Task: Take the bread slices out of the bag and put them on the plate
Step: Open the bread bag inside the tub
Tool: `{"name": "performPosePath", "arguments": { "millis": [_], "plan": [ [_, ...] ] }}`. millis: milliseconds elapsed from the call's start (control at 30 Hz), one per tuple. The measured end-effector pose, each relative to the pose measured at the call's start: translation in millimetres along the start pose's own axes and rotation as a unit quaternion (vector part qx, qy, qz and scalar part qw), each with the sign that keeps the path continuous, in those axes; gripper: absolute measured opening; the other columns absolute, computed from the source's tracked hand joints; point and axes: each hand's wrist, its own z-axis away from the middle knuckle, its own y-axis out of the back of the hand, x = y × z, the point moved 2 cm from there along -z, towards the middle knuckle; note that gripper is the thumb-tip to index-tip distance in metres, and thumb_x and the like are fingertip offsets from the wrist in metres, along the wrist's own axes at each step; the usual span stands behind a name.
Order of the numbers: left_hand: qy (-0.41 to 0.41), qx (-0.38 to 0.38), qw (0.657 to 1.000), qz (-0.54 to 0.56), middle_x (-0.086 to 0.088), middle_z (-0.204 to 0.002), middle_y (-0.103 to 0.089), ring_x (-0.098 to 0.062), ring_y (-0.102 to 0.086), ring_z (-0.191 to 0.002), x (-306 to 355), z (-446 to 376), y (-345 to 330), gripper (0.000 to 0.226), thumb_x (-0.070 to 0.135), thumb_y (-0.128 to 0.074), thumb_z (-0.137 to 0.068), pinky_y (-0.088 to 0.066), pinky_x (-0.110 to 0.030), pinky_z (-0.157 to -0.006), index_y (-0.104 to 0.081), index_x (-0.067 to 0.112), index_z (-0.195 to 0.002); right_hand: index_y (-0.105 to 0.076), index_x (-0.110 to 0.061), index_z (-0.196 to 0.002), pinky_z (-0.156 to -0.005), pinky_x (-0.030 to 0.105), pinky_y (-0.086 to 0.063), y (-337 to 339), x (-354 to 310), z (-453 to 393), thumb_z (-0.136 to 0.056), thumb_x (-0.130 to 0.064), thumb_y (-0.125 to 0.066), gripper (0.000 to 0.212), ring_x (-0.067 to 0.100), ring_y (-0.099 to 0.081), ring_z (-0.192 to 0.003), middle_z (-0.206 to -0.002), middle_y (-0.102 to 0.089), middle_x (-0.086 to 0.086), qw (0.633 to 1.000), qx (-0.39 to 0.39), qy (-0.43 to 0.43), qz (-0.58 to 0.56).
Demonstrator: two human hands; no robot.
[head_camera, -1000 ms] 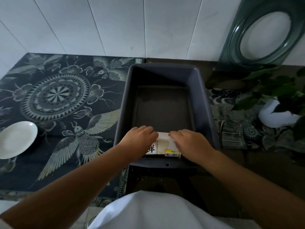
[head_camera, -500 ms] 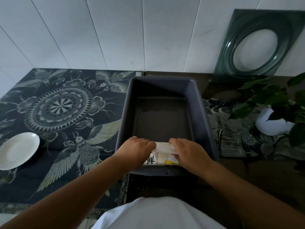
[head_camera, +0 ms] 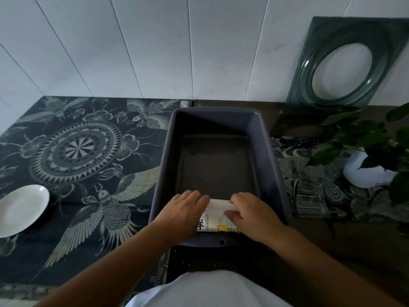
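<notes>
Reaching into the near end of a dark grey bin (head_camera: 269,151), both hands on a white bread bag (head_camera: 215,214) lying against the bin's near wall. Left hand (head_camera: 184,209) palm down over the bag's left end, fingers (head_camera: 194,196) pressed together and curled over its far edge. Right hand (head_camera: 250,210) over the bag's right end, fingers side by side along the far edge, thumb (head_camera: 231,214) tucked under against the wrapper, pinching a raised fold of it. Printed black character and a yellow label visible on the bag's near face between the two hands. Bread slices themselves hidden, presumably inside the wrapper; hard to tell from this angle whether the bag is open. White plate (head_camera: 21,210) well to the left of the bin, bare, resting on a dark patterned cloth (head_camera: 88,156). Potted green plant (head_camera: 374,156) in a white pot to the right of the bin. Dark glass panel (head_camera: 332,63) with an oval opening leaning on the white tiled wall behind the bin's right corner.
</notes>
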Motion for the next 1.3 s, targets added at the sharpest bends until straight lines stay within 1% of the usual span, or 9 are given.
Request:
{"name": "performPosePath", "arguments": {
  "millis": [133, 300, 500, 567, 667, 800, 967, 1133, 1300],
  "plan": [
    [-0.035, -0.002, 0.999, 0.029, -0.004, -0.093, -0.061, -0.024, -0.059, -0.080, 2.5, 4.5, 5.1, 0.030, 0.027, -0.070, -0.081, -0.047, -0.036, -0.065, -0.058, 0.017, -0.107, -0.053, -0.025, -0.095, -0.062, 0.022, -0.032, 4.2, -5.9, 11.8, -0.081, -0.034, -0.073, 0.026, 0.013, -0.051, -0.078, -0.089, -0.055, -0.006, 0.998, 0.031, 0.047, 0.038],
    [-0.066, 0.000, 0.993, 0.103, -0.004, -0.088, -0.065, -0.022, -0.062, -0.074, -1.8, 11.8, 24.8, 0.027, 0.014, -0.078, -0.074, -0.051, -0.035, -0.061, -0.071, 0.018, -0.100, -0.064, -0.022, -0.101, -0.076, 0.021, -0.040, 13.2, -12.9, 20.5, -0.091, -0.036, -0.053, 0.020, 0.011, -0.055, -0.094, -0.101, -0.064, -0.001, 0.991, -0.030, 0.127, -0.033],
    [-0.010, 0.083, 0.990, 0.109, 0.000, -0.079, -0.073, -0.023, -0.066, -0.066, 0.3, 4.1, 40.3, 0.025, 0.020, -0.070, -0.080, -0.051, -0.036, -0.067, -0.066, 0.017, -0.105, -0.064, -0.024, -0.103, -0.071, 0.012, -0.041, 25.1, -7.0, 8.1, -0.094, -0.029, -0.060, 0.011, -0.001, -0.057, -0.085, -0.092, -0.063, -0.014, 0.988, 0.050, 0.034, -0.145],
    [-0.001, 0.094, 0.990, 0.102, -0.001, -0.080, -0.072, -0.025, -0.067, -0.069, 2.6, -1.0, 40.6, 0.022, 0.020, -0.068, -0.084, -0.051, -0.039, -0.068, -0.065, 0.017, -0.105, -0.062, -0.024, -0.105, -0.074, 0.018, -0.044, 24.9, -7.5, 1.6, -0.096, -0.025, -0.058, 0.010, 0.002, -0.058, -0.088, -0.096, -0.064, -0.011, 0.987, 0.066, 0.017, -0.148],
    [0.031, 0.109, 0.988, 0.104, -0.003, -0.086, -0.072, -0.027, -0.067, -0.075, 3.4, -5.2, 39.6, 0.026, 0.015, -0.074, -0.082, -0.051, -0.040, -0.068, -0.066, 0.015, -0.106, -0.058, -0.019, -0.117, -0.080, 0.028, -0.048, 21.8, -8.7, -4.6, -0.099, -0.026, -0.051, 0.020, 0.009, -0.056, -0.097, -0.107, -0.060, -0.004, 0.993, 0.057, 0.014, -0.099],
    [0.039, 0.108, 0.987, 0.111, -0.003, -0.094, -0.070, -0.025, -0.065, -0.082, 0.0, -4.6, 40.6, 0.017, 0.012, -0.070, -0.085, -0.052, -0.041, -0.069, -0.070, 0.015, -0.102, -0.054, -0.019, -0.125, -0.081, 0.027, -0.046, 19.4, -10.0, -3.2, -0.096, -0.033, -0.055, 0.032, 0.009, -0.050, -0.098, -0.109, -0.053, -0.005, 0.997, 0.008, 0.044, -0.068],
    [-0.003, 0.023, 0.981, 0.191, -0.002, -0.094, -0.067, -0.016, -0.063, -0.080, -6.3, 4.6, 45.2, 0.014, 0.016, -0.061, -0.094, -0.054, -0.034, -0.071, -0.071, 0.012, -0.102, -0.070, -0.016, -0.111, -0.078, 0.020, -0.046, 25.2, -10.1, 2.4, -0.096, -0.027, -0.058, 0.022, 0.002, -0.054, -0.089, -0.102, -0.056, -0.006, 0.993, -0.022, 0.057, -0.105],
    [0.044, -0.024, 0.962, 0.270, 0.007, -0.092, -0.068, -0.003, -0.061, -0.082, -13.2, 9.2, 44.6, 0.017, 0.016, -0.057, -0.095, -0.048, -0.017, -0.071, -0.066, 0.024, -0.108, -0.070, -0.025, -0.089, -0.065, 0.011, -0.044, 30.3, -12.0, -0.8, -0.094, -0.032, -0.059, 0.014, 0.001, -0.060, -0.079, -0.086, -0.064, -0.007, 0.971, -0.092, -0.005, -0.219],
    [0.020, 0.040, 0.976, 0.213, 0.002, -0.088, -0.068, -0.016, -0.063, -0.077, -9.9, 4.2, 46.1, 0.021, 0.005, -0.061, -0.090, -0.054, -0.039, -0.066, -0.064, 0.023, -0.100, -0.069, -0.033, -0.079, -0.064, 0.018, -0.044, 30.6, -12.0, -8.1, -0.096, -0.037, -0.054, 0.023, -0.001, -0.057, -0.068, -0.071, -0.063, -0.013, 0.939, -0.110, -0.081, -0.315]
  ]
}}
